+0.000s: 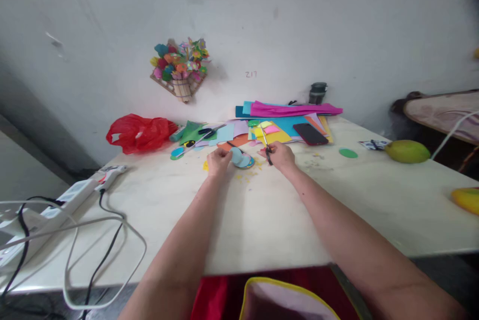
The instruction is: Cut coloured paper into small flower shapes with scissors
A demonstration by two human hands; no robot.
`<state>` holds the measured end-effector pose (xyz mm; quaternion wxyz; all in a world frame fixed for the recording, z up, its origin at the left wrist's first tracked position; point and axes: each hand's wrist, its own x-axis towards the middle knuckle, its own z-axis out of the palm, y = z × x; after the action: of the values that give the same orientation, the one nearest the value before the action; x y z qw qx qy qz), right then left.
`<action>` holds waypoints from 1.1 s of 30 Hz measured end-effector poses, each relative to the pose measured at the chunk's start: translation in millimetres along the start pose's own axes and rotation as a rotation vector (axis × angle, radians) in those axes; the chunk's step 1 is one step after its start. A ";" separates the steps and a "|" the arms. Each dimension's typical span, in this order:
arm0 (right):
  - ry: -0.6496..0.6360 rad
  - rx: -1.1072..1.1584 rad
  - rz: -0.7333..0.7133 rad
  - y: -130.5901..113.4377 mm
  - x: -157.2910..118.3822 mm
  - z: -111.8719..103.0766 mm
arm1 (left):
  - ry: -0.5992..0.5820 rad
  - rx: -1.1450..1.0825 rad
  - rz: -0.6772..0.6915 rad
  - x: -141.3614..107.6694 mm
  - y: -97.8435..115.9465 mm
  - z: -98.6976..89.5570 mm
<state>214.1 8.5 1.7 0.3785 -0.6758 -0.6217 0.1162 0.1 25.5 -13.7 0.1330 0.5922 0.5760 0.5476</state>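
Note:
My left hand (219, 162) pinches a light blue paper disc (236, 156) by its edge, above the table. Partly under the disc lies another rounded blue paper piece (247, 161) with coloured spots. To the right, my right hand (281, 156) is closed around the dark handles of a pair of scissors (268, 149). Their blades point up and away, toward the paper stack. Small yellow paper scraps (249, 176) are scattered on the table between and below my hands.
Coloured paper sheets (225, 133) and a phone (310, 134) lie behind my hands. A red plastic bag (138, 133) sits at the back left, a power strip (75, 191) with cables at the left edge. A green mango (407, 152) and a green disc (348, 153) lie right.

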 end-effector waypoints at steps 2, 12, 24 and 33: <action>-0.021 -0.108 -0.020 -4.1 -3.0 -5.8 | -0.027 -0.074 0.006 -1.3 5.1 -2.3; -0.190 -0.437 -0.140 -12.8 -10.2 -11.9 | -0.217 -0.523 -0.080 -3.9 25.2 -7.7; -0.157 -0.306 -0.089 0.1 -0.7 -19.3 | -0.612 -0.129 -0.493 -7.4 26.3 -19.1; -0.020 -0.262 -0.015 14.3 8.8 -21.6 | -0.740 -0.692 -0.311 -25.7 37.6 10.2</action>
<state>240.1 9.6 9.9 0.2817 -0.7136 -0.6402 0.0377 35.2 -2.2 -0.5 0.5948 0.5747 0.3573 0.4339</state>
